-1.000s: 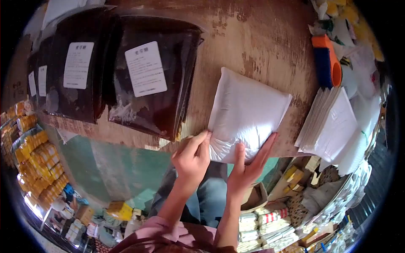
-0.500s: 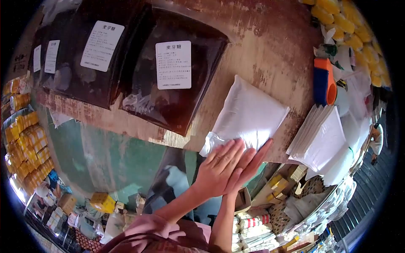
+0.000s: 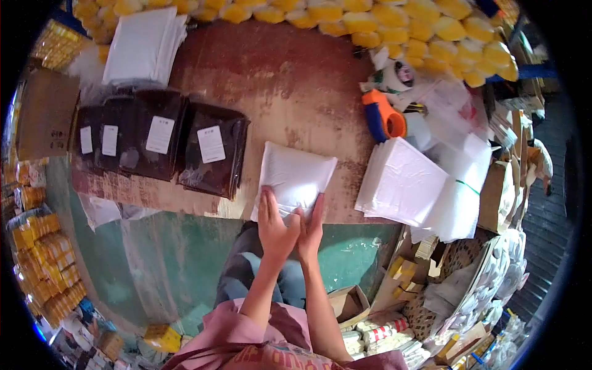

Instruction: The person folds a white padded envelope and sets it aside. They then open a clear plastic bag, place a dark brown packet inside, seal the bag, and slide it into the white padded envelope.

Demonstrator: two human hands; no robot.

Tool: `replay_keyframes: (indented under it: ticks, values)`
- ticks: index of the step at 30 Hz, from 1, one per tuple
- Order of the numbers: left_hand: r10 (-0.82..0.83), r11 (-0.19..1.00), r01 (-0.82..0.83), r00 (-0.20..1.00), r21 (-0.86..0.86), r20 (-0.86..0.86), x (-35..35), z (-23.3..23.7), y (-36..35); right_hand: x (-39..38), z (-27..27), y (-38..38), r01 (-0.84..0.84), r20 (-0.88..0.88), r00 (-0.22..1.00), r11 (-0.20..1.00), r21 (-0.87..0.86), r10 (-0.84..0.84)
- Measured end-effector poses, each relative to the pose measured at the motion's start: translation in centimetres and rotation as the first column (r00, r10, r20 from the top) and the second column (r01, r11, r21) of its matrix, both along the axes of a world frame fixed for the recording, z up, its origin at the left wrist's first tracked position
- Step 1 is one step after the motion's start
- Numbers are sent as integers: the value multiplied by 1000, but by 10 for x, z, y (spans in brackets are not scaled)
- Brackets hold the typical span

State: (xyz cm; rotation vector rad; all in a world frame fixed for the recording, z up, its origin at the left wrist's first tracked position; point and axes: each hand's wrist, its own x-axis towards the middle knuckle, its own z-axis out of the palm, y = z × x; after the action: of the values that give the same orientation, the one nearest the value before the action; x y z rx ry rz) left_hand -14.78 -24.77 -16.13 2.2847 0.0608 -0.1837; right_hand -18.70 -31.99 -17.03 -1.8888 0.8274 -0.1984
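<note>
A plump white package [image 3: 298, 172] lies near the front edge of the worn wooden table. My left hand [image 3: 276, 231] grips its lower left part, with the fingers together and pointing up along it. My right hand [image 3: 310, 234] holds the lower right edge, its fingers along the side and its thumb near my left hand. The package's bottom edge is partly hidden by my hands. To the left stand dark brown packs with white labels, the nearest one [image 3: 216, 169] separate from the package.
A stack of flat white packages [image 3: 404, 182] sits at the right, beside an orange and blue tape dispenser [image 3: 385, 116] and clear plastic bags [image 3: 459, 188]. Another white stack [image 3: 140, 46] is at the back left. Yellow packs [image 3: 364, 24] line the far edge. An open cardboard box [image 3: 348, 305] stands below.
The view has shifted and shows more of the table's far side. My hands, overlapped on the package's bottom edge before, are now apart, one at each side of its lower part.
</note>
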Motion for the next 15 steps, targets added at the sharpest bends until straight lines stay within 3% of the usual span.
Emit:
replay_keyframes:
  ticks: [1,4,7,8,11,12,13,15]
  values:
    - [24,1000,-24,1000,-11,-6,3,0,-2,-1,10,-3,56,-40,998,994,95,-52]
    - [-9,1000,10,997,18,-76,4,-6,-1,-9,23,-12,35,-141,988,986,-160,-58]
    - [6,1000,-6,996,3,-92,5,-20,0,1,23,-17,165,-255,954,986,11,-157]
    - [17,1000,-16,998,25,-56,7,-20,-1,6,19,-20,176,-248,953,984,-8,-172]
    - [-10,1000,8,981,-7,-195,19,-6,12,26,35,-51,94,-501,865,973,210,25]
    - [7,994,-25,986,-104,-168,25,3,20,31,49,-60,163,-471,880,893,419,60]
    - [5,958,-99,946,-271,-326,32,-3,31,22,11,-63,186,-370,926,764,617,72]
    - [-84,788,-318,793,-527,-604,40,-27,43,28,22,-67,68,-177,981,724,687,75]
